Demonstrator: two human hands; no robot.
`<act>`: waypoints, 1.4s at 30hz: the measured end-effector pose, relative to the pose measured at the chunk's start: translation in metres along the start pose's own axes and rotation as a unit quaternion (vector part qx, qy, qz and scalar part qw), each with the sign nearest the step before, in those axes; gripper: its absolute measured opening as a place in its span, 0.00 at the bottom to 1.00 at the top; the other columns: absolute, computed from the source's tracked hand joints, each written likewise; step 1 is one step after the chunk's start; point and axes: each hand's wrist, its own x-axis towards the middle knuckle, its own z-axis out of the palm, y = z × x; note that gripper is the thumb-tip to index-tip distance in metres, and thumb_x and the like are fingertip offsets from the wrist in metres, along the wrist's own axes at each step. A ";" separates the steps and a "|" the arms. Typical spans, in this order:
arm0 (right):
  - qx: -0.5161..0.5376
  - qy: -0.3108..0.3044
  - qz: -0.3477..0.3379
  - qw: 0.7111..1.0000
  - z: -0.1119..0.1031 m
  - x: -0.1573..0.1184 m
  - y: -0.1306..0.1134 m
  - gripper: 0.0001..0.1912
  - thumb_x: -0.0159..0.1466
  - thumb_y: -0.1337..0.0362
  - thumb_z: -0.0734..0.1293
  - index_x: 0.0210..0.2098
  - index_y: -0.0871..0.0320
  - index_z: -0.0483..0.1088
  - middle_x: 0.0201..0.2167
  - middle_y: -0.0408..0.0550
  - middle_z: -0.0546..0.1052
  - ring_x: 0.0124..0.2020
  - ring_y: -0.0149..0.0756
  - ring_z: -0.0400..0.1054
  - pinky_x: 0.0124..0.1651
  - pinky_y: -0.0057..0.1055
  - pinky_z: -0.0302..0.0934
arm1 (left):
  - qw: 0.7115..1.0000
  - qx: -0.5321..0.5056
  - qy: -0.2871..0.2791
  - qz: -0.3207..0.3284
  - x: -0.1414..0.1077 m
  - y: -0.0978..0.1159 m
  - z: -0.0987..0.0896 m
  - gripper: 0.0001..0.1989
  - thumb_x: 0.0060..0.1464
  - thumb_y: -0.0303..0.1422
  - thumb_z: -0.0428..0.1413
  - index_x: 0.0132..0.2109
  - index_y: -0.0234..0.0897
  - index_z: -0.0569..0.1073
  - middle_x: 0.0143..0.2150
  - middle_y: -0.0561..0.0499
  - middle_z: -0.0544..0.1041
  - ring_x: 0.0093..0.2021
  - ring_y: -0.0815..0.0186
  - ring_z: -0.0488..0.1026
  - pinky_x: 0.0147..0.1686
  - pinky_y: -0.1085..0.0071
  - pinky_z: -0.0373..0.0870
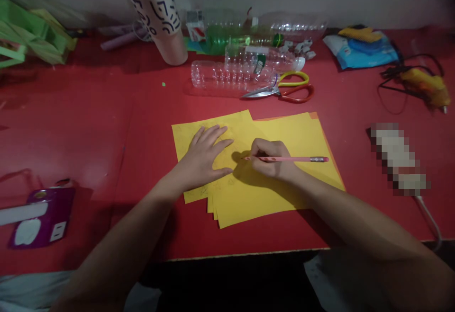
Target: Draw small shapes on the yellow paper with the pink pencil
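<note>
Several overlapping sheets of yellow paper (245, 205) lie on the red table in front of me. My left hand (204, 160) rests flat on the left part of the sheets with its fingers spread. Faint pencil drawings show on the paper around that hand. My right hand (272, 158) is closed around a pink pencil (302, 159), above the middle of the sheets. The pencil lies nearly level, its tip pointing left and its eraser end to the right. Whether the tip touches the paper is hard to tell.
Beyond the paper lie scissors (277, 92) with yellow and red handles and clear plastic bottles (231, 75). A white tumbler (159, 18) stands at the back left. To the right are a blue wipes pack (362, 51), a yellow glue gun (424, 87) and a blurred-out object (400, 158) with a cable.
</note>
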 end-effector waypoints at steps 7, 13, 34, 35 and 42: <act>0.013 -0.004 -0.005 1.000 0.000 -0.001 0.004 0.07 0.53 0.69 0.61 0.22 0.53 0.56 0.15 0.35 0.59 0.17 0.25 0.50 0.20 0.27 0.44 | 1.000 -0.009 0.000 0.000 0.000 0.000 0.000 0.30 0.55 0.45 0.61 0.61 0.41 0.68 0.72 0.39 0.58 0.73 0.47 0.50 0.70 0.43 0.40; 0.012 0.000 -0.011 1.000 0.000 -0.001 0.005 0.07 0.52 0.69 0.61 0.22 0.53 0.56 0.15 0.35 0.59 0.16 0.25 0.50 0.20 0.27 0.43 | 1.000 0.001 -0.007 -0.004 0.000 0.002 -0.001 0.31 0.55 0.44 0.62 0.62 0.36 0.68 0.71 0.35 0.58 0.73 0.47 0.50 0.71 0.44 0.41; 0.049 -0.072 -0.038 0.995 -0.002 -0.003 -0.003 0.06 0.56 0.68 0.61 0.24 0.55 0.60 0.16 0.35 0.61 0.18 0.24 0.52 0.23 0.25 0.46 | 1.000 0.004 -0.009 0.003 0.001 0.000 0.000 0.31 0.55 0.44 0.62 0.62 0.36 0.68 0.71 0.36 0.58 0.72 0.46 0.50 0.70 0.43 0.40; 0.050 -0.078 -0.042 0.995 -0.002 -0.003 -0.003 0.06 0.56 0.68 0.61 0.24 0.55 0.60 0.16 0.35 0.61 0.19 0.24 0.53 0.23 0.26 0.46 | 1.000 0.003 -0.008 0.003 0.001 0.000 0.000 0.31 0.55 0.44 0.62 0.62 0.36 0.68 0.71 0.36 0.58 0.72 0.46 0.50 0.71 0.43 0.40; 0.051 -0.093 -0.063 0.992 -0.003 -0.002 -0.002 0.08 0.58 0.67 0.62 0.24 0.55 0.60 0.17 0.36 0.62 0.19 0.24 0.53 0.23 0.26 0.46 | 1.000 0.009 -0.008 0.004 0.001 0.000 0.000 0.31 0.55 0.44 0.62 0.62 0.36 0.68 0.71 0.36 0.58 0.72 0.46 0.51 0.71 0.44 0.41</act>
